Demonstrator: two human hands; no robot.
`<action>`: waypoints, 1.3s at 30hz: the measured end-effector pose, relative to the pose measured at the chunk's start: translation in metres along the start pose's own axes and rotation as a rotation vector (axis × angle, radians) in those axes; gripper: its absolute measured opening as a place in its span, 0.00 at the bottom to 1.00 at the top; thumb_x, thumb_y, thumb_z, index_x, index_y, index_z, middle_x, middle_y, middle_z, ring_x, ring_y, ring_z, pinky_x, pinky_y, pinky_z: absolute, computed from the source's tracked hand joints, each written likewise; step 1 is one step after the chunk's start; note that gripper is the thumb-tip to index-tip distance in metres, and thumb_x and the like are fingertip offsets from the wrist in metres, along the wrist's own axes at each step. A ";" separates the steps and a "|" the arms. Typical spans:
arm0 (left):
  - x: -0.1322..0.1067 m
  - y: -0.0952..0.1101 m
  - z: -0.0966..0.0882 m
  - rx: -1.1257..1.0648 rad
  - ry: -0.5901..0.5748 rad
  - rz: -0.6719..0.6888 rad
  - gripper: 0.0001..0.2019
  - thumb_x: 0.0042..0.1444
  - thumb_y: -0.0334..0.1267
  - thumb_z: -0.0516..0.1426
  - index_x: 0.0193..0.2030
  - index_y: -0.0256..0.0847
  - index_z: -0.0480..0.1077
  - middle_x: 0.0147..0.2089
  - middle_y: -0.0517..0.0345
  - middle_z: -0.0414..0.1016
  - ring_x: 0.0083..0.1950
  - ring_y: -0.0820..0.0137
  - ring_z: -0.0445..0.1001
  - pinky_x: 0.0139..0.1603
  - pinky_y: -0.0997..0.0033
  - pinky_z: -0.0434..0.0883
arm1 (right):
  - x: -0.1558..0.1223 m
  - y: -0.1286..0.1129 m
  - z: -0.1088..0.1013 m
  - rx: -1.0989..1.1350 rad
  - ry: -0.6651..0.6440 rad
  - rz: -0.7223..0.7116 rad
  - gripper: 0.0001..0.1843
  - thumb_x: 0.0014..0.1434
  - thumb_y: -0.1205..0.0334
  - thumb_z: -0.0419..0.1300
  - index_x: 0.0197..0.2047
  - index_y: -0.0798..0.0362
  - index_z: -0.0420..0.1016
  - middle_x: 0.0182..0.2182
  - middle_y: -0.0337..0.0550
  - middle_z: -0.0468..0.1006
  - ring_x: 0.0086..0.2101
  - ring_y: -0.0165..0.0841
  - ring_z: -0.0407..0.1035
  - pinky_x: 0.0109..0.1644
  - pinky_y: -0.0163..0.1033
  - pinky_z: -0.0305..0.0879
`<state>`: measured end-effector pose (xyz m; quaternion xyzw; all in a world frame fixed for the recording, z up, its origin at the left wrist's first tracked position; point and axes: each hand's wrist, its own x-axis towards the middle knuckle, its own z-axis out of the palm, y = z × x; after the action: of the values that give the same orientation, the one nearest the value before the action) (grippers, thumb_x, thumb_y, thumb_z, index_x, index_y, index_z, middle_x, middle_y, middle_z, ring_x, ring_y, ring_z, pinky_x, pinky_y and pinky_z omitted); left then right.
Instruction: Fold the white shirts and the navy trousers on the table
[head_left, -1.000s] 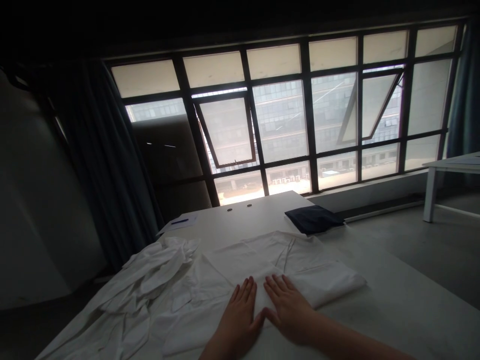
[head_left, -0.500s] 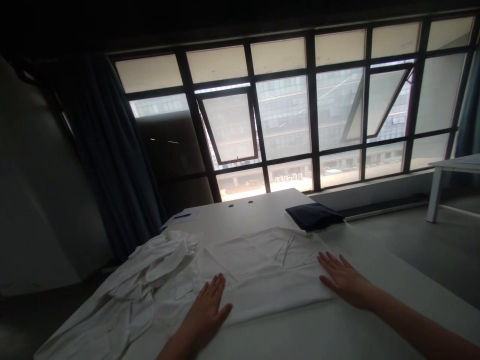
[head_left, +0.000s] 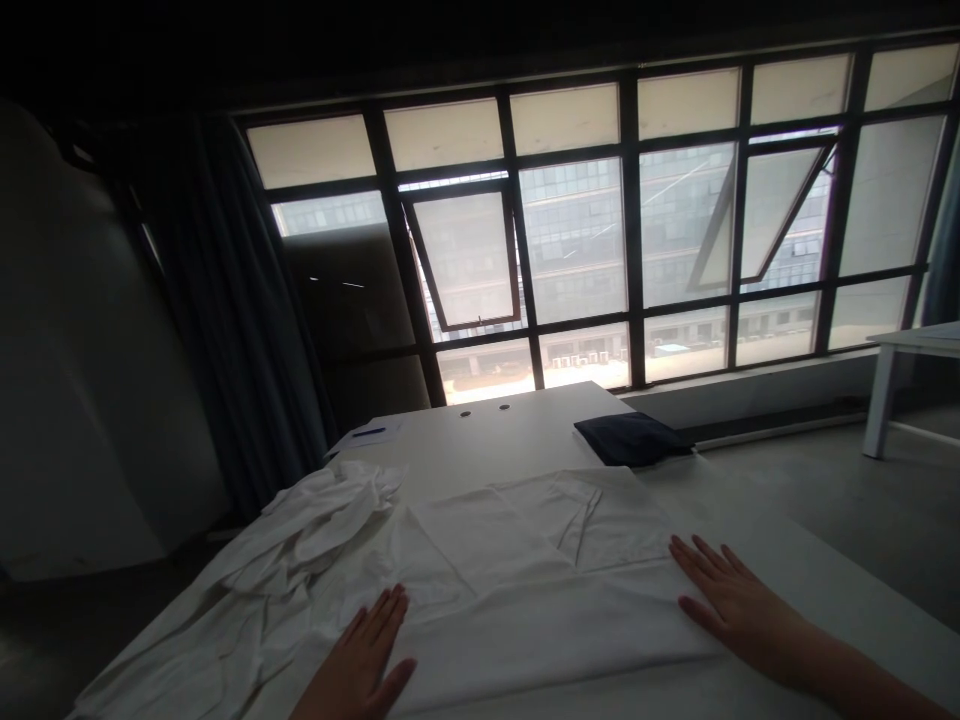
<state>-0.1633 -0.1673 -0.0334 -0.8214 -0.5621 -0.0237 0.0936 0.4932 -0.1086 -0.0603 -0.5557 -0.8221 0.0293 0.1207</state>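
A white garment [head_left: 517, 620], perhaps a shirt, lies spread and partly folded on the white table, with a long fold along its near side. At its left end my left hand [head_left: 356, 655] lies flat, fingers stretched out and thumb apart. My right hand [head_left: 739, 610] is open with spread fingers at the garment's right edge, the fingertips touching or just over the cloth. Neither hand grips anything. Left of my left hand is a crumpled heap of white cloth [head_left: 292, 560], close to the garment's left end.
The white table [head_left: 480, 440] runs toward the windows. A dark folded cloth or bag [head_left: 634, 438] lies at its right edge. Paper with a blue pen [head_left: 369, 432] is at the far left. Another white table [head_left: 885, 400] stands at right; a dark curtain [head_left: 240, 330] hangs at left.
Both hands have moved nearer to me and farther apart, staying flat and open. The garment's near part has shifted toward me along with them. The view has tilted slightly.
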 end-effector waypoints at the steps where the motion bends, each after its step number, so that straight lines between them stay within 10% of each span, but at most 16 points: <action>1: -0.008 -0.005 0.003 0.006 0.011 0.008 0.34 0.68 0.60 0.47 0.75 0.52 0.42 0.76 0.60 0.44 0.75 0.58 0.51 0.73 0.54 0.56 | -0.006 0.003 0.002 -0.002 -0.006 -0.009 0.38 0.67 0.35 0.45 0.74 0.39 0.43 0.72 0.37 0.47 0.70 0.51 0.40 0.72 0.65 0.41; 9: -0.019 -0.012 -0.005 0.040 0.107 -0.039 0.36 0.65 0.61 0.52 0.74 0.52 0.48 0.74 0.54 0.51 0.73 0.53 0.57 0.71 0.49 0.58 | -0.007 -0.006 -0.012 -0.022 0.045 0.033 0.38 0.64 0.36 0.51 0.73 0.41 0.54 0.70 0.43 0.56 0.69 0.55 0.46 0.70 0.69 0.44; 17: 0.069 0.154 -0.072 -0.271 -0.044 0.345 0.40 0.68 0.59 0.49 0.77 0.50 0.31 0.78 0.55 0.34 0.77 0.55 0.42 0.75 0.49 0.48 | 0.028 -0.166 -0.022 0.162 -0.006 -0.364 0.40 0.65 0.62 0.51 0.76 0.45 0.40 0.73 0.42 0.45 0.71 0.45 0.40 0.74 0.60 0.35; 21: 0.094 0.195 -0.073 -0.364 -0.105 0.357 0.40 0.68 0.58 0.50 0.76 0.51 0.31 0.78 0.58 0.34 0.78 0.58 0.38 0.77 0.52 0.44 | 0.039 -0.204 -0.017 0.236 -0.091 -0.413 0.38 0.69 0.56 0.49 0.76 0.45 0.37 0.74 0.44 0.42 0.71 0.47 0.38 0.73 0.60 0.34; 26: 0.091 0.162 -0.060 -0.370 -0.126 0.269 0.39 0.68 0.60 0.48 0.76 0.52 0.32 0.78 0.59 0.33 0.78 0.59 0.39 0.77 0.53 0.43 | 0.039 -0.162 -0.015 0.257 -0.109 -0.377 0.32 0.72 0.47 0.46 0.75 0.38 0.42 0.74 0.40 0.44 0.71 0.45 0.39 0.73 0.59 0.34; 35: 0.048 0.025 -0.015 -0.122 -0.005 -0.051 0.35 0.69 0.61 0.44 0.75 0.45 0.47 0.76 0.53 0.47 0.75 0.56 0.50 0.74 0.51 0.51 | 0.024 -0.043 -0.014 0.114 -0.014 -0.121 0.35 0.69 0.39 0.46 0.74 0.39 0.47 0.72 0.42 0.48 0.70 0.47 0.43 0.72 0.63 0.39; 39: 0.029 0.011 -0.016 -0.087 -0.009 -0.068 0.34 0.68 0.61 0.46 0.74 0.47 0.49 0.75 0.55 0.48 0.75 0.55 0.51 0.73 0.52 0.54 | 0.015 -0.022 -0.013 0.055 -0.019 -0.042 0.35 0.69 0.38 0.44 0.73 0.40 0.49 0.72 0.41 0.51 0.70 0.48 0.45 0.71 0.64 0.42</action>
<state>-0.1414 -0.1478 -0.0146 -0.8051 -0.5887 -0.0474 0.0543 0.4708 -0.1039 -0.0411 -0.5345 -0.8335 0.0546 0.1289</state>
